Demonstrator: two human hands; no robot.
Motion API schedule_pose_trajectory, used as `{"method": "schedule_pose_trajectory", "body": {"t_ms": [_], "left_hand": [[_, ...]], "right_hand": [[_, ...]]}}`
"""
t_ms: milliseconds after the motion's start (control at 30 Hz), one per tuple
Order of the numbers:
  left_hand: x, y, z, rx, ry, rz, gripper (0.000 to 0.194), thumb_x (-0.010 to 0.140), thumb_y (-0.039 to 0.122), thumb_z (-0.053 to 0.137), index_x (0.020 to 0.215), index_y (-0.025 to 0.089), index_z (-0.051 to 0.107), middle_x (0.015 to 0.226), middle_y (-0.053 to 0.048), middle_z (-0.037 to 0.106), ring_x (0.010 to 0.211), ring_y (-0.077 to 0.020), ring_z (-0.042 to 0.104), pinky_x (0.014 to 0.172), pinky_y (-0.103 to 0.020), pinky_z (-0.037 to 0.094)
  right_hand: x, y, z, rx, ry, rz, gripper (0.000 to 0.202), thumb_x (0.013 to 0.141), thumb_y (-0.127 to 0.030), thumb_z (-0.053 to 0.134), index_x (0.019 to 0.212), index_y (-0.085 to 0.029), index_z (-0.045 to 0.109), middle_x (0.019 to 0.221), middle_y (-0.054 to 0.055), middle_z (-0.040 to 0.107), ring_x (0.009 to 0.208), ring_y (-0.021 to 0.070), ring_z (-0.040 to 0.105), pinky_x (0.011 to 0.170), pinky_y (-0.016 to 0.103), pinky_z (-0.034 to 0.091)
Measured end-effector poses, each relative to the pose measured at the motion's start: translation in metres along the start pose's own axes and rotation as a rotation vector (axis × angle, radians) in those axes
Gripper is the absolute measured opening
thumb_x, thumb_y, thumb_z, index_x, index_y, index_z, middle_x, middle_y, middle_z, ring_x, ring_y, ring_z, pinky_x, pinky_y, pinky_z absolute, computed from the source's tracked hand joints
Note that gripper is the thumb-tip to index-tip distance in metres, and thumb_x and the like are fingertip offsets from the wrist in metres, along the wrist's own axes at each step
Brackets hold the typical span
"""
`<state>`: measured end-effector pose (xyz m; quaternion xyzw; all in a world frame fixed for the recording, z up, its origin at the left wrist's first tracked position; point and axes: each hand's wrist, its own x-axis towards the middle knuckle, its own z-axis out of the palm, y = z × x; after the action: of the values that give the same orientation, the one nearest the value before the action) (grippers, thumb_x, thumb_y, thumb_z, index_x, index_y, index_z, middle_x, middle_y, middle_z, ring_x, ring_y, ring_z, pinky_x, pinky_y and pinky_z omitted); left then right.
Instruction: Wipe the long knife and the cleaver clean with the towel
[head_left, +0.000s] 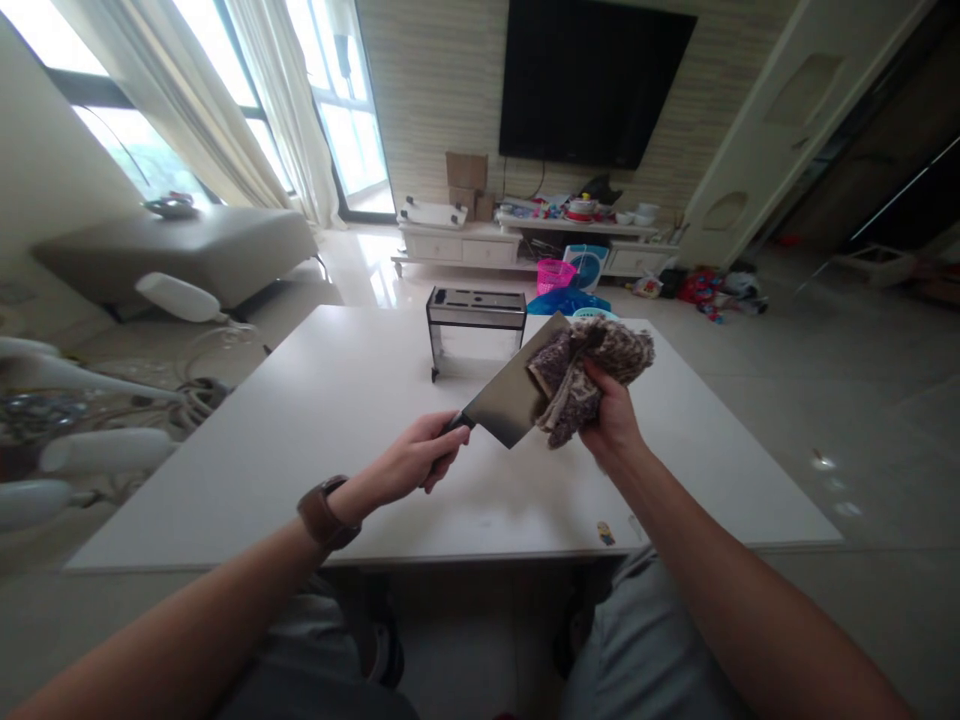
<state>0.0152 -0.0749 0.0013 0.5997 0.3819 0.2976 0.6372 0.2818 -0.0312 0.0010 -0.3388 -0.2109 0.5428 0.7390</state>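
My left hand [436,447] is closed around the black handle of a cleaver [504,398], whose broad metal blade slants up to the right above the white table. In my right hand [611,410] is a bunched, shaggy brown-and-cream cloth [592,370]. The cloth lies against the far part of the blade and covers some of it. Behind the blade, a knife block [478,308] with a slotted dark top and a see-through front stands upright on the table.
The white table [300,480] spreads below my hands, with a small cartoon sticker [604,533] near its front edge. White lamp shades [105,452] crowd the left side. Beyond the table stand a pink basket [555,274] and a low TV cabinet [459,247].
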Motion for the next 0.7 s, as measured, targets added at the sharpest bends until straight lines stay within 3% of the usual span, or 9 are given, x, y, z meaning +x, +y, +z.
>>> {"method": "schedule_pose_trajectory", "body": {"t_ms": [167, 300, 533, 633, 700], "left_hand": [[0.0, -0.01, 0.013, -0.057, 0.028, 0.006, 0.033, 0.094, 0.051, 0.057, 0.089, 0.02, 0.049, 0.052, 0.01, 0.044, 0.034, -0.0059, 0.038, 0.033, -0.017, 0.032], [-0.002, -0.011, 0.016, -0.032, -0.027, -0.023, 0.033, 0.095, 0.051, 0.056, 0.087, 0.02, 0.046, 0.052, 0.01, 0.044, 0.035, -0.0062, 0.038, 0.033, -0.017, 0.033], [-0.01, -0.004, -0.006, 0.087, -0.132, -0.081, 0.035, 0.095, 0.051, 0.057, 0.083, 0.021, 0.044, 0.052, 0.009, 0.045, 0.038, -0.0066, 0.039, 0.035, -0.017, 0.032], [-0.015, -0.002, -0.021, 0.164, -0.154, -0.101, 0.034, 0.095, 0.052, 0.057, 0.088, 0.02, 0.049, 0.052, 0.009, 0.045, 0.038, -0.0064, 0.039, 0.036, -0.016, 0.031], [-0.018, -0.001, -0.029, 0.217, -0.155, -0.123, 0.034, 0.094, 0.053, 0.058, 0.092, 0.019, 0.053, 0.054, 0.008, 0.045, 0.04, -0.0062, 0.039, 0.037, -0.016, 0.031]], "right_hand": [[-0.031, 0.025, 0.009, -0.006, -0.056, 0.169, 0.034, 0.065, -0.026, 0.086, 0.095, -0.019, 0.072, 0.09, 0.001, 0.079, 0.079, 0.0207, 0.075, 0.083, 0.037, 0.064], [-0.036, 0.032, 0.011, -0.05, -0.031, 0.185, 0.035, 0.058, -0.02, 0.087, 0.09, -0.018, 0.073, 0.085, 0.001, 0.079, 0.079, 0.0212, 0.074, 0.085, 0.036, 0.062], [0.005, -0.009, -0.006, -0.166, 0.027, -0.079, 0.035, 0.054, -0.019, 0.084, 0.088, -0.018, 0.073, 0.086, 0.001, 0.079, 0.079, 0.0224, 0.073, 0.083, 0.039, 0.061], [0.009, -0.024, -0.015, -0.314, -0.041, -0.132, 0.041, 0.052, -0.017, 0.086, 0.091, -0.02, 0.074, 0.087, 0.001, 0.079, 0.079, 0.0234, 0.072, 0.082, 0.04, 0.06], [0.007, -0.028, -0.021, -0.421, -0.141, -0.059, 0.044, 0.051, -0.016, 0.086, 0.094, -0.019, 0.074, 0.089, 0.002, 0.079, 0.081, 0.0248, 0.073, 0.083, 0.041, 0.059]]}}
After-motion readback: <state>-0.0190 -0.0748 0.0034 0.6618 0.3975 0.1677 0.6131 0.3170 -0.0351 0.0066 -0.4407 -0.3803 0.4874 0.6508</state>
